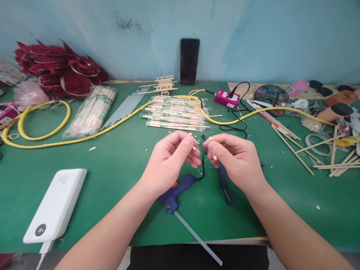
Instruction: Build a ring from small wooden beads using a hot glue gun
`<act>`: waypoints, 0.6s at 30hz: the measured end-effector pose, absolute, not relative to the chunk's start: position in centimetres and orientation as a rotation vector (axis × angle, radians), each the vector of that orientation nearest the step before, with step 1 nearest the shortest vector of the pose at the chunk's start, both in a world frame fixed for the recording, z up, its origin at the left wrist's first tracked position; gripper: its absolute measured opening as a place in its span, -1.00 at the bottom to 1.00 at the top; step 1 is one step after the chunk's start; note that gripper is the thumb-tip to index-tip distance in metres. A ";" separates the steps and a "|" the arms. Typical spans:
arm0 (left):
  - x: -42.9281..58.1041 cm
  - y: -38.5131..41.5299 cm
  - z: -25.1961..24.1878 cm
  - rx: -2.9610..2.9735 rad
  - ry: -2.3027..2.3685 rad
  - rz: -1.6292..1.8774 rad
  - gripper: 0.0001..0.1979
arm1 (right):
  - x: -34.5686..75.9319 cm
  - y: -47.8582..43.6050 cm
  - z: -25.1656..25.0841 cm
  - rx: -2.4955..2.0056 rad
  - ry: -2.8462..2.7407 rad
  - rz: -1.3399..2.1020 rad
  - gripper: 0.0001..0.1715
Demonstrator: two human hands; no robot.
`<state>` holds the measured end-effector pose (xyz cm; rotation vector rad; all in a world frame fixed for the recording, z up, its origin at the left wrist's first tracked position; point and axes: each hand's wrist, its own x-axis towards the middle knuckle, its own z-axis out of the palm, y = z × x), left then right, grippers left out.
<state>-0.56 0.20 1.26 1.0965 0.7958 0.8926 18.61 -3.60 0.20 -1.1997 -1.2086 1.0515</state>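
Observation:
Over the green table my left hand (pixel 180 152) pinches a short piece of wooden stick (pixel 194 147) between thumb and fingers. Facing it across a small gap, my right hand (pixel 229 153) holds another short wooden stick piece (pixel 215 157) the same way. Below my left hand lies a blue glue gun (pixel 177 193), partly hidden by the wrist, with a long translucent glue stick (pixel 198 238) poking out past the table edge. A dark blue handled tool (pixel 224 183) rests under my right hand, its upper part covered.
Bagged chopsticks (pixel 176 112) lie behind my hands, near a small wooden cart model (pixel 164 86) and a phone (pixel 189 62) against the wall. A yellow cable (pixel 123 122) crosses the table (pixel 118 161). A white power bank (pixel 56 204) sits left; loose sticks (pixel 337 165) lie right.

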 end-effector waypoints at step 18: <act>0.2 -0.7 1.4 1.244 0.731 1.049 -0.92 | 18.4 -3.6 -0.1 -0.977 -1.131 1.510 -0.79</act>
